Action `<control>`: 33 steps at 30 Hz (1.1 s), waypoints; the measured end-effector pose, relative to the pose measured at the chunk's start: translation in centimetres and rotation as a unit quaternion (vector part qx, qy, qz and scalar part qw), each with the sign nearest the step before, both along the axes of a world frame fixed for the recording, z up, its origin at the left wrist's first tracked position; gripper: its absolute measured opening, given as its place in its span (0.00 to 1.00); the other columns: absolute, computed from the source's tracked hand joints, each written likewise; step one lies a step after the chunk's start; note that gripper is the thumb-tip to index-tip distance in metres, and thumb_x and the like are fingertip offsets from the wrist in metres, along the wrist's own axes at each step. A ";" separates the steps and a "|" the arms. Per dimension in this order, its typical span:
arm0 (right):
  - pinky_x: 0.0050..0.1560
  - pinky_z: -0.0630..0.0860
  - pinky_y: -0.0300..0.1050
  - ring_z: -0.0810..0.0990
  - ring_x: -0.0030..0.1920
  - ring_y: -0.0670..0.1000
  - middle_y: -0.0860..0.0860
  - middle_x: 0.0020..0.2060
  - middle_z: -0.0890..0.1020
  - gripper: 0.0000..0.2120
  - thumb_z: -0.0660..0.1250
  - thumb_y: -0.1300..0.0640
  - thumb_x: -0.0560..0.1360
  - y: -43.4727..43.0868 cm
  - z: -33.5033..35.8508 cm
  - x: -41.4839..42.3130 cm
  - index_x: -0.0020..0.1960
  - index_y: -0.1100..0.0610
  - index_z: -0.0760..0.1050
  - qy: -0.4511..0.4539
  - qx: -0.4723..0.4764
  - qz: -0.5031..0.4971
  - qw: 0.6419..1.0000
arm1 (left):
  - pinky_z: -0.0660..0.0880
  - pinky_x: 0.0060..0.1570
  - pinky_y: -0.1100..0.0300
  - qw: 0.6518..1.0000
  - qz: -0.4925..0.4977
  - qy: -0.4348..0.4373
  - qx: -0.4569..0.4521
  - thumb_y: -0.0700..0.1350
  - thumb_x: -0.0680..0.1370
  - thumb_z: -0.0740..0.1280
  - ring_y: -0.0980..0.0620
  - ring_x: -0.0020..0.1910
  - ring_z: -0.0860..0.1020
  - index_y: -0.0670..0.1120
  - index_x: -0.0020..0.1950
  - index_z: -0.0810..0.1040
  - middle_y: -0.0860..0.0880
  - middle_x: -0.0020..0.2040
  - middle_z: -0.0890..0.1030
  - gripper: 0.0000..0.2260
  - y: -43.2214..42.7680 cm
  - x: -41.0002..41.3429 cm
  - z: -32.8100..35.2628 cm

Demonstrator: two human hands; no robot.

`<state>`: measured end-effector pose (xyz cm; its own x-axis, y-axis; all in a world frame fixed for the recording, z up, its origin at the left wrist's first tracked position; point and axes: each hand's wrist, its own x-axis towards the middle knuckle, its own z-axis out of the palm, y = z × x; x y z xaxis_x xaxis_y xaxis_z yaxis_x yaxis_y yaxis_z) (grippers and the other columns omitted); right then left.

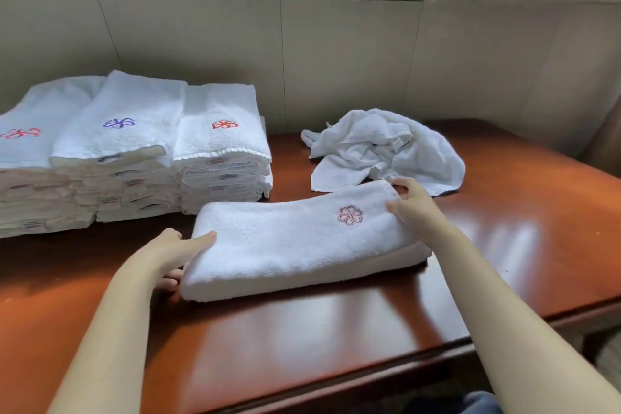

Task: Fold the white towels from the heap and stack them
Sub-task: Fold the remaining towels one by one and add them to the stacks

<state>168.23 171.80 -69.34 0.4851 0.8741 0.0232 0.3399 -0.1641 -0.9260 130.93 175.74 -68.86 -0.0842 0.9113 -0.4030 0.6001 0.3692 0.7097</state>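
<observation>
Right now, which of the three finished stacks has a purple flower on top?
The middle stack: its embroidered flower is purple, while the left stack and the right stack each show a red one.

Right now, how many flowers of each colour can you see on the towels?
Red flowers: 3
Purple flowers: 1
Total: 4
</observation>
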 end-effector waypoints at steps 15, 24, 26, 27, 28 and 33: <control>0.59 0.69 0.45 0.76 0.59 0.54 0.55 0.61 0.78 0.19 0.66 0.61 0.74 -1.8 -2.6 3.4 0.65 0.58 0.73 -0.137 -0.054 -0.070 0.987 | 0.73 0.26 0.65 0.996 -0.037 -0.073 0.029 0.50 0.76 0.69 0.52 0.27 0.77 0.37 0.46 0.78 0.46 0.32 0.80 0.14 -0.3 2.6 -1.2; 0.52 0.69 0.46 0.76 0.55 0.55 0.55 0.55 0.80 0.14 0.66 0.59 0.75 -1.4 -1.9 3.3 0.60 0.54 0.75 -0.191 -0.016 -0.078 0.978 | 0.73 0.32 0.62 0.996 -0.027 -0.082 -0.002 0.51 0.75 0.68 0.52 0.39 0.79 0.42 0.49 0.76 0.48 0.41 0.81 0.12 -0.9 3.0 -0.7; 0.49 0.67 0.45 0.74 0.51 0.53 0.54 0.52 0.80 0.12 0.66 0.59 0.75 -1.2 -1.5 3.2 0.58 0.53 0.76 -0.183 0.008 -0.080 0.980 | 0.75 0.32 0.62 0.996 -0.048 -0.077 -0.002 0.51 0.71 0.70 0.51 0.42 0.81 0.43 0.50 0.77 0.47 0.45 0.82 0.14 -1.2 3.1 -0.4; 0.49 0.67 0.45 0.74 0.50 0.53 0.54 0.52 0.80 0.12 0.66 0.59 0.75 -1.1 -1.5 3.2 0.58 0.53 0.76 -0.186 0.008 -0.080 0.979 | 0.75 0.32 0.62 0.995 -0.055 -0.083 -0.002 0.50 0.69 0.71 0.50 0.40 0.81 0.43 0.50 0.77 0.47 0.44 0.83 0.15 -1.3 3.0 -0.4; 0.50 0.68 0.46 0.75 0.52 0.55 0.55 0.54 0.80 0.12 0.66 0.59 0.75 -1.1 -1.6 3.2 0.58 0.54 0.76 -0.197 -0.006 -0.076 0.977 | 0.75 0.31 0.61 0.994 -0.054 -0.100 -0.006 0.49 0.69 0.71 0.49 0.38 0.81 0.42 0.50 0.78 0.46 0.43 0.83 0.15 -1.3 2.9 -0.3; 0.57 0.68 0.48 0.73 0.62 0.59 0.57 0.62 0.77 0.13 0.63 0.56 0.77 -1.1 -2.3 2.7 0.61 0.55 0.73 -0.273 -0.126 -0.064 0.952 | 0.75 0.29 0.62 0.966 -0.013 -0.247 -0.079 0.40 0.75 0.66 0.48 0.32 0.78 0.39 0.49 0.78 0.44 0.36 0.81 0.06 -1.7 2.4 -0.5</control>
<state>170.91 170.71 -71.62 0.5639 0.8198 0.0999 0.7208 -0.4296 -0.5439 133.33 174.08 -69.36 0.1754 0.8349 -0.5216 0.2139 0.4849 0.8480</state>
